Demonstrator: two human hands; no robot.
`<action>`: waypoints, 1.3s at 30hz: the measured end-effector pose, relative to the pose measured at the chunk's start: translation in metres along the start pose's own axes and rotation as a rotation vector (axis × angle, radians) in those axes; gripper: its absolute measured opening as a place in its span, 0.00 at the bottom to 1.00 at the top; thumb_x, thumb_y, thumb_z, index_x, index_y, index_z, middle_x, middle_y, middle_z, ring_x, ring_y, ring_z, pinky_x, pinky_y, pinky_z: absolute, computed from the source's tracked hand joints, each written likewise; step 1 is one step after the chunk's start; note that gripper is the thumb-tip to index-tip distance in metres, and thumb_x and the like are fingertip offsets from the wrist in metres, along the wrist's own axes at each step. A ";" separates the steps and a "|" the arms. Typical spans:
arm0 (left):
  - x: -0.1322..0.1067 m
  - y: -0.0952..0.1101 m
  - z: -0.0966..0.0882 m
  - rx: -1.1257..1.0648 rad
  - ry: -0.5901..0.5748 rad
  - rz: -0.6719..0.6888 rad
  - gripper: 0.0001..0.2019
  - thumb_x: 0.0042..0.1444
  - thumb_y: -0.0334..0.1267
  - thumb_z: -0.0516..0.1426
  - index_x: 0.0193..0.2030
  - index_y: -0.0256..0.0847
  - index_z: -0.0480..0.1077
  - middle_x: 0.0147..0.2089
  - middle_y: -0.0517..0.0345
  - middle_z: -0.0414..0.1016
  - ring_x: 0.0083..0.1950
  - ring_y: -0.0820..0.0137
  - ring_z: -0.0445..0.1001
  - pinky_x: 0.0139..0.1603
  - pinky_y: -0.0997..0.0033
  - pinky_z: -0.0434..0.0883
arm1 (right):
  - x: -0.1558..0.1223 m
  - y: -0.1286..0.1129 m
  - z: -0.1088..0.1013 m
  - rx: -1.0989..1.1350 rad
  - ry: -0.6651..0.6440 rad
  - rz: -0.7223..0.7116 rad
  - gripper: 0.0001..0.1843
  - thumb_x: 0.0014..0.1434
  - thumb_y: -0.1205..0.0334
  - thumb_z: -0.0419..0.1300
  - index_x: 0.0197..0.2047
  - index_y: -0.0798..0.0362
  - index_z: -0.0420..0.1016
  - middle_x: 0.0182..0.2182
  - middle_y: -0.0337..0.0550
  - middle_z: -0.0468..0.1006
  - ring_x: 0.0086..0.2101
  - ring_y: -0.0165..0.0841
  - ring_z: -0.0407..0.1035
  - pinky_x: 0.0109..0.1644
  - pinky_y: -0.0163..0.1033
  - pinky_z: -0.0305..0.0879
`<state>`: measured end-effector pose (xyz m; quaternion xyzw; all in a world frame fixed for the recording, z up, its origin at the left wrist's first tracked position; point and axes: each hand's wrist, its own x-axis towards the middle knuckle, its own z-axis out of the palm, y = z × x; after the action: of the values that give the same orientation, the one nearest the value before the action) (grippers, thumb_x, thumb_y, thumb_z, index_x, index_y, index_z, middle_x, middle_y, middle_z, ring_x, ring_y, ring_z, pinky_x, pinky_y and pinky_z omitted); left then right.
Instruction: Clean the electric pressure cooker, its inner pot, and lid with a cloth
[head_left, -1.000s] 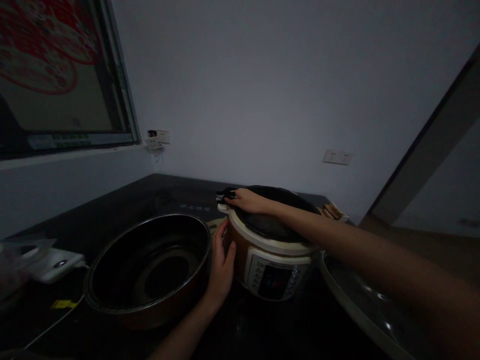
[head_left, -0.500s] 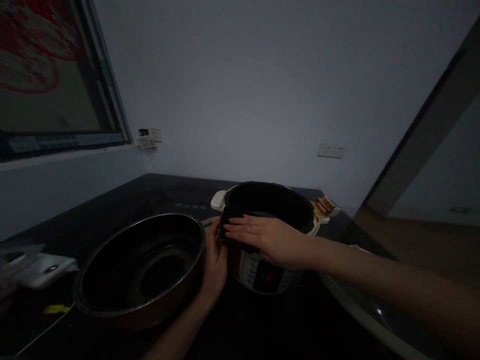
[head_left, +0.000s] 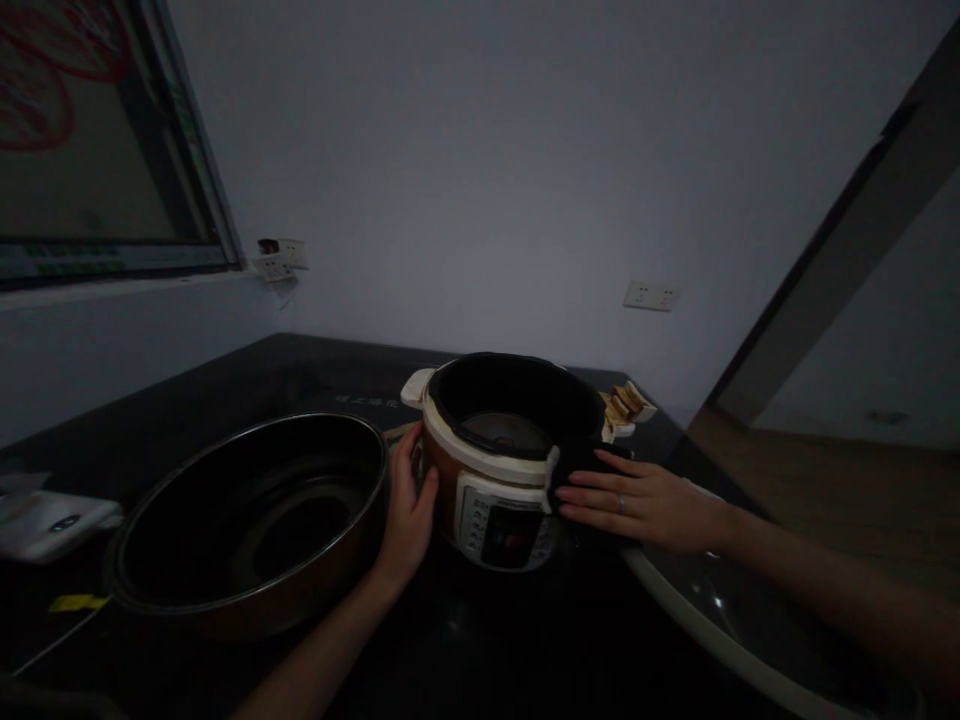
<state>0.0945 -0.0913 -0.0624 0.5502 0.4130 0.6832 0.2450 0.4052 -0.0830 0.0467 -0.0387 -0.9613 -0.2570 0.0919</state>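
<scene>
A white and brown electric cooker (head_left: 504, 505) stands open on the dark counter, its black inner pot showing and its control panel facing me. My left hand (head_left: 409, 510) lies cupped against its left side, fingers apart. My right hand (head_left: 641, 505) presses a black cloth (head_left: 579, 462) against the cooker's right side just below the rim. Its fingers are stretched over the cloth and the thumb is hidden under it.
A wide metal basin (head_left: 150, 585) sits just left of the cooker. A white device (head_left: 46, 520) with a cord lies at far left. A large round pan rim (head_left: 697, 625) curves in at the lower right. Wall sockets (head_left: 651, 295) are behind.
My right hand has carried the cloth from the cooker's far rim, across the front rim, to its right side. The left hand stays on the left side. My view has shifted right.
</scene>
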 end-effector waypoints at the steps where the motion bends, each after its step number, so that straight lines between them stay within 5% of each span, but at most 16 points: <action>1: 0.000 0.000 0.000 0.003 0.001 0.000 0.24 0.63 0.45 0.53 0.65 0.46 0.58 0.67 0.48 0.57 0.70 0.59 0.55 0.72 0.52 0.50 | -0.006 0.001 0.003 -0.016 0.012 -0.001 0.26 0.67 0.71 0.47 0.66 0.52 0.60 0.60 0.41 0.72 0.68 0.24 0.42 0.72 0.46 0.40; 6: 0.001 0.001 -0.002 -0.050 -0.001 -0.032 0.24 0.63 0.45 0.53 0.65 0.45 0.58 0.68 0.48 0.58 0.70 0.59 0.56 0.72 0.52 0.50 | 0.003 -0.003 0.007 -0.055 0.025 0.005 0.27 0.66 0.73 0.49 0.67 0.52 0.59 0.61 0.39 0.70 0.69 0.26 0.39 0.73 0.47 0.34; 13: 0.003 0.008 -0.002 -0.130 0.038 -0.103 0.22 0.62 0.45 0.54 0.62 0.45 0.62 0.67 0.50 0.62 0.69 0.61 0.58 0.70 0.56 0.54 | 0.089 -0.024 0.001 -0.041 0.035 0.022 0.25 0.65 0.71 0.50 0.65 0.57 0.61 0.66 0.51 0.62 0.66 0.39 0.52 0.69 0.54 0.51; 17: 0.004 0.012 -0.002 -0.136 0.051 -0.133 0.20 0.63 0.44 0.53 0.60 0.45 0.63 0.65 0.51 0.64 0.68 0.62 0.61 0.70 0.56 0.56 | 0.125 -0.035 0.010 -0.127 0.043 0.092 0.20 0.65 0.70 0.51 0.59 0.60 0.68 0.62 0.60 0.66 0.63 0.44 0.59 0.66 0.57 0.56; 21: 0.005 0.009 -0.003 -0.156 0.052 -0.126 0.19 0.62 0.44 0.53 0.59 0.46 0.65 0.63 0.52 0.66 0.67 0.62 0.62 0.69 0.58 0.57 | 0.141 -0.049 0.027 -0.244 0.062 0.129 0.17 0.65 0.69 0.50 0.53 0.63 0.73 0.56 0.59 0.73 0.61 0.43 0.63 0.67 0.55 0.56; 26: 0.006 0.004 -0.004 -0.144 0.043 -0.088 0.19 0.62 0.43 0.52 0.59 0.44 0.64 0.63 0.51 0.66 0.67 0.63 0.62 0.69 0.59 0.57 | 0.143 -0.071 0.056 -0.278 -0.030 0.103 0.19 0.64 0.67 0.51 0.53 0.70 0.72 0.53 0.64 0.75 0.58 0.44 0.67 0.69 0.52 0.51; 32: 0.005 0.004 -0.003 -0.162 0.037 -0.096 0.19 0.64 0.42 0.51 0.60 0.43 0.64 0.64 0.50 0.66 0.67 0.62 0.62 0.69 0.58 0.57 | 0.129 -0.100 0.093 -0.283 -0.180 -0.020 0.20 0.63 0.63 0.51 0.53 0.63 0.76 0.53 0.54 0.77 0.58 0.42 0.67 0.69 0.48 0.52; 39: 0.005 0.000 -0.003 -0.193 0.023 -0.100 0.20 0.65 0.44 0.51 0.62 0.44 0.62 0.65 0.49 0.64 0.68 0.62 0.61 0.69 0.57 0.57 | 0.075 -0.091 0.093 -0.227 -0.155 -0.234 0.17 0.59 0.69 0.54 0.47 0.57 0.80 0.52 0.42 0.79 0.63 0.35 0.59 0.69 0.43 0.53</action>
<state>0.0899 -0.0881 -0.0602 0.4948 0.3752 0.7129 0.3258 0.3056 -0.1132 -0.0625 0.0435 -0.9283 -0.3689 -0.0181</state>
